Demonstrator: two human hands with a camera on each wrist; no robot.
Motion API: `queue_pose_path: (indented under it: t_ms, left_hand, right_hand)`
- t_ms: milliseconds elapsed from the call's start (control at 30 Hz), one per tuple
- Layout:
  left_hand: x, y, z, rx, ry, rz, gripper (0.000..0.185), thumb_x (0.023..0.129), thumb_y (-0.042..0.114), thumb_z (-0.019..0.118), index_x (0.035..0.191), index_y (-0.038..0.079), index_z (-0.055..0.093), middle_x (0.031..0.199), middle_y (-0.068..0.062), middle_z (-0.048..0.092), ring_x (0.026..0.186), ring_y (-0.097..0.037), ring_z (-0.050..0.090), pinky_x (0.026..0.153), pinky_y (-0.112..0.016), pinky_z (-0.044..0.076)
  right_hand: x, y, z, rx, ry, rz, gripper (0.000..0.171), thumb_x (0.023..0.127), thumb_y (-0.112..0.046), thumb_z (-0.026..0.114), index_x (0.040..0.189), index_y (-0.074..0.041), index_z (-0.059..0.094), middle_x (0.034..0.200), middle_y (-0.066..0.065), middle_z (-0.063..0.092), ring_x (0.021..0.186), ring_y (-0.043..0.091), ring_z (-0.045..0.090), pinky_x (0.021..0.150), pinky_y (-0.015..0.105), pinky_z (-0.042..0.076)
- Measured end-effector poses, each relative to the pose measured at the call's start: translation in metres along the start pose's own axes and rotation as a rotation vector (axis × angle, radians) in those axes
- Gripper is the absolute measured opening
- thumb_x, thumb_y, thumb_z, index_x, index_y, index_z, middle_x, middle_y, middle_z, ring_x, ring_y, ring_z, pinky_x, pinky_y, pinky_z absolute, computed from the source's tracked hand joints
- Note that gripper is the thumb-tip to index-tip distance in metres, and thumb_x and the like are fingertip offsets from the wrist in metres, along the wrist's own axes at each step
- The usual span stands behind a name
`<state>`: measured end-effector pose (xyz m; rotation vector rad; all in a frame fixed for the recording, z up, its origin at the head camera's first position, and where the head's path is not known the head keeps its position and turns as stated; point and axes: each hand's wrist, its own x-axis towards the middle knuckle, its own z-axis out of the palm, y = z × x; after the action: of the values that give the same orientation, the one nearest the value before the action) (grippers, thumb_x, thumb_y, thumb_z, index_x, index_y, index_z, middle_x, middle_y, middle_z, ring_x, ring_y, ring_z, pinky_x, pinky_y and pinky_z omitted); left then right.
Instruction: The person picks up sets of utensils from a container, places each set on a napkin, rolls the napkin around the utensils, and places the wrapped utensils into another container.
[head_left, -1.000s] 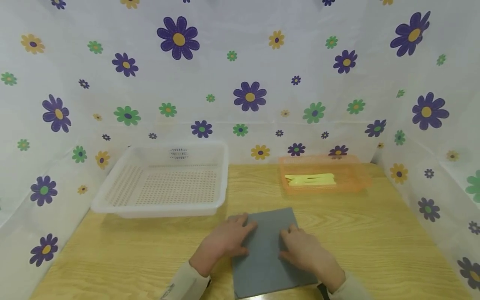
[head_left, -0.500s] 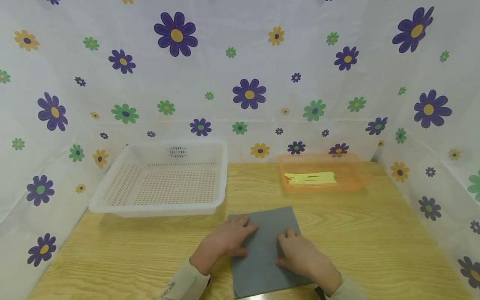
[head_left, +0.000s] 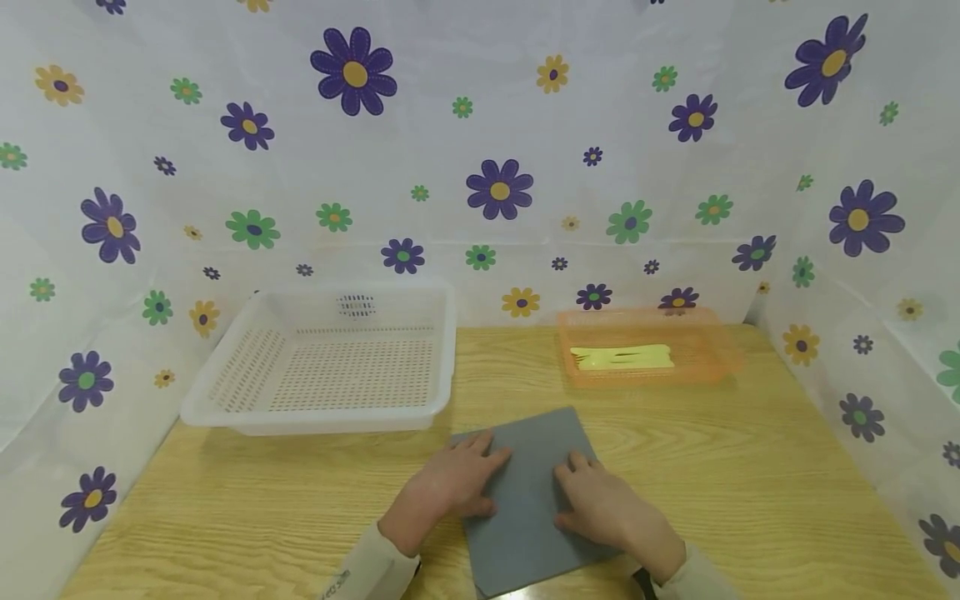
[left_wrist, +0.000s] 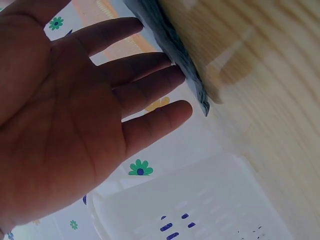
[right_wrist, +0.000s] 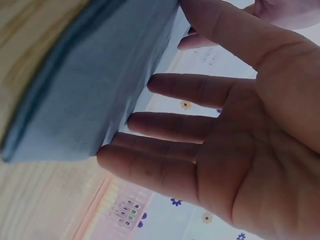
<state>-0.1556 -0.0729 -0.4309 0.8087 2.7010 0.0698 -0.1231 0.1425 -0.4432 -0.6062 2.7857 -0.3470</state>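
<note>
Flat and open, the left hand point(head_left: 450, 483) and right hand point(head_left: 607, 510) press straight fingers on a square grey foam sheet point(head_left: 528, 500). Beyond the left hand sits a white perforated plastic basket point(head_left: 247, 417) on the wooden worktop point(head_left: 750, 483).

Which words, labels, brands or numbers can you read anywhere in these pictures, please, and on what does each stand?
None can be read.
Left sleeve: a small dark print, too small and blurred to read.
Orange tray: a faint marking along its far rim, not legible.
Grey cloth, white basket and flowered sheet: no text visible.
</note>
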Motion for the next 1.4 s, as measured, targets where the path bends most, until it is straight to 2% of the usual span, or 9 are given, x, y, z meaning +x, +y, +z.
queue_pose_path:
  t_ms: [167, 333, 700, 867, 1033, 1133, 1267, 1400]
  left_hand:
    - [-0.003, 0.001, 0.000, 0.022, 0.025, -0.006, 0.071, 0.084, 0.037, 0.079, 0.144, 0.013, 0.051, 0.152, -0.019, 0.041, 0.139, -0.036, 0.041, 0.108, -0.055, 0.038]
    - [-0.004, 0.001, 0.001, 0.031, 0.035, -0.019, 0.071, 0.085, 0.039, 0.078, 0.144, 0.012, 0.050, 0.151, -0.020, 0.041, 0.138, -0.036, 0.042, 0.107, -0.055, 0.039]
    - [-0.004, 0.004, 0.004, 0.083, 0.064, -0.051, 0.074, 0.082, 0.043, 0.079, 0.144, 0.012, 0.051, 0.149, -0.020, 0.044, 0.137, -0.035, 0.044, 0.104, -0.054, 0.042]
    - [-0.006, 0.005, 0.003, 0.092, 0.071, -0.059, 0.074, 0.083, 0.043, 0.079, 0.143, 0.011, 0.051, 0.148, -0.021, 0.045, 0.135, -0.036, 0.046, 0.102, -0.055, 0.044]
    - [-0.006, 0.005, 0.004, 0.087, 0.068, -0.058, 0.073, 0.084, 0.044, 0.077, 0.144, 0.011, 0.050, 0.149, -0.022, 0.044, 0.135, -0.036, 0.046, 0.102, -0.055, 0.044]
    - [-0.006, 0.004, 0.004, 0.088, 0.066, -0.057, 0.073, 0.085, 0.044, 0.077, 0.145, 0.011, 0.050, 0.149, -0.022, 0.043, 0.135, -0.036, 0.045, 0.102, -0.055, 0.044]
    - [-0.008, 0.004, 0.004, 0.088, 0.059, -0.054, 0.074, 0.085, 0.044, 0.076, 0.145, 0.010, 0.049, 0.150, -0.022, 0.043, 0.136, -0.037, 0.045, 0.102, -0.055, 0.044]
    - [-0.008, 0.004, 0.006, 0.094, 0.052, -0.056, 0.075, 0.085, 0.045, 0.076, 0.145, 0.010, 0.048, 0.150, -0.022, 0.042, 0.136, -0.036, 0.044, 0.102, -0.055, 0.044]
  right_hand:
    - [0.001, 0.004, -0.001, 0.047, -0.010, -0.019, 0.061, 0.083, -0.025, 0.081, 0.129, 0.006, 0.056, 0.136, 0.028, 0.048, 0.125, 0.048, 0.049, 0.098, 0.054, 0.047]
    - [0.002, 0.007, -0.001, 0.080, -0.022, -0.026, 0.070, 0.084, -0.030, 0.080, 0.135, 0.007, 0.052, 0.146, 0.031, 0.039, 0.133, 0.052, 0.039, 0.104, 0.057, 0.041]
    - [0.004, 0.011, -0.001, 0.110, -0.043, -0.023, 0.081, 0.082, -0.036, 0.081, 0.141, 0.006, 0.047, 0.152, 0.030, 0.032, 0.140, 0.051, 0.030, 0.109, 0.056, 0.036]
    - [0.004, 0.011, -0.001, 0.113, -0.044, -0.020, 0.079, 0.083, -0.036, 0.080, 0.142, 0.005, 0.046, 0.153, 0.030, 0.031, 0.142, 0.049, 0.029, 0.108, 0.059, 0.035]
    - [0.000, 0.005, -0.002, 0.052, -0.039, -0.038, 0.074, 0.085, -0.035, 0.078, 0.141, 0.004, 0.048, 0.150, 0.029, 0.035, 0.138, 0.050, 0.033, 0.100, 0.065, 0.040]
    - [-0.002, 0.000, -0.003, 0.035, -0.045, -0.055, 0.071, 0.086, -0.034, 0.077, 0.139, 0.004, 0.050, 0.148, 0.029, 0.037, 0.136, 0.050, 0.035, 0.102, 0.060, 0.042]
    - [-0.003, -0.002, -0.003, 0.061, -0.080, -0.047, 0.070, 0.089, -0.033, 0.075, 0.140, 0.005, 0.048, 0.149, 0.030, 0.035, 0.138, 0.052, 0.032, 0.107, 0.056, 0.038]
    - [-0.002, -0.001, 0.000, 0.077, -0.069, -0.050, 0.074, 0.089, -0.033, 0.075, 0.142, 0.009, 0.043, 0.149, 0.029, 0.037, 0.137, 0.049, 0.034, 0.109, 0.054, 0.037]
